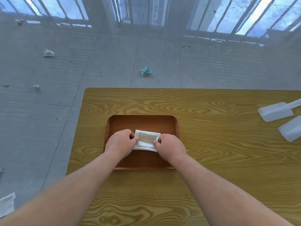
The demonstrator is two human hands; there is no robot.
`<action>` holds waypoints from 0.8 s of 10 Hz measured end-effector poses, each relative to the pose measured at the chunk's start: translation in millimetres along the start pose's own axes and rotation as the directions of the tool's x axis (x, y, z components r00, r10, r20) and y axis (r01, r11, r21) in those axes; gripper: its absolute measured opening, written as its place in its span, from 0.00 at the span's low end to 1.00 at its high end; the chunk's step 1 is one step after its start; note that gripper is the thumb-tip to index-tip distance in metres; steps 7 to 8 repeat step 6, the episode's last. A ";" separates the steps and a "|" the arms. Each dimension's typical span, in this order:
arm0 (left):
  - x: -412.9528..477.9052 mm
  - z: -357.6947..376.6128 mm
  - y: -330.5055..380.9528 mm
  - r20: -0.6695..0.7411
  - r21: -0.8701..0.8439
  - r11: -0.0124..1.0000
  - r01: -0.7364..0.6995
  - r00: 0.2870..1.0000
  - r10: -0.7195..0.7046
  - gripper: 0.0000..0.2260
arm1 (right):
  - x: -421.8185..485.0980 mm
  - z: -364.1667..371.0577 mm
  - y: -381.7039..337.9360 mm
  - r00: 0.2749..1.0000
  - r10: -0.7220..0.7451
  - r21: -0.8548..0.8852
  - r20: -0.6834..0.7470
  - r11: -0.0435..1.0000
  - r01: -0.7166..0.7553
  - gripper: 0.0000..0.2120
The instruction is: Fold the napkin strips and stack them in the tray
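A folded white napkin [146, 140] lies inside the brown wooden tray [143, 122], near its middle. My left hand [119, 142] pinches the napkin's left end with thumb and fingers. Its right end is pinched the same way by my right hand [169, 146]. Both hands rest over the tray, and their forearms cover its near corners. I cannot tell whether more folded napkins lie under this one.
The tray sits on a yellow wood-grain table [211, 160]. Two translucent plastic scoops [275, 111] lie at the table's right edge. Crumpled paper [146, 71] litters the grey floor beyond, and a white cloth [6, 204] lies at the lower left.
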State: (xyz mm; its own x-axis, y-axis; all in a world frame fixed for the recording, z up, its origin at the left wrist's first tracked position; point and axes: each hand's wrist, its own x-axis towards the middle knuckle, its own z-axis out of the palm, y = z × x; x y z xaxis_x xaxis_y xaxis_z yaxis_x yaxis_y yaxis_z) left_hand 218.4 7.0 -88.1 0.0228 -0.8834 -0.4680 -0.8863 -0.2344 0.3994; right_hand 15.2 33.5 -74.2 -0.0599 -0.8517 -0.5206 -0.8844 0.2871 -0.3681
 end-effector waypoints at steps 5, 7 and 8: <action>-10.7 -19.7 23.9 -0.154 0.254 0.947 -0.194 0.959 0.238 0.15 | -10.4 -22.6 -5.8 0.963 -0.164 -0.119 -0.213 0.983 0.141 0.16; -15.4 -38.6 37.0 -0.192 0.292 0.924 -0.245 0.932 0.307 0.27 | -16.3 -43.4 -9.6 0.901 -0.228 -0.069 -0.370 0.974 0.218 0.20; -15.4 -38.6 37.0 -0.192 0.292 0.924 -0.245 0.932 0.307 0.27 | -16.3 -43.4 -9.6 0.901 -0.228 -0.069 -0.370 0.974 0.218 0.20</action>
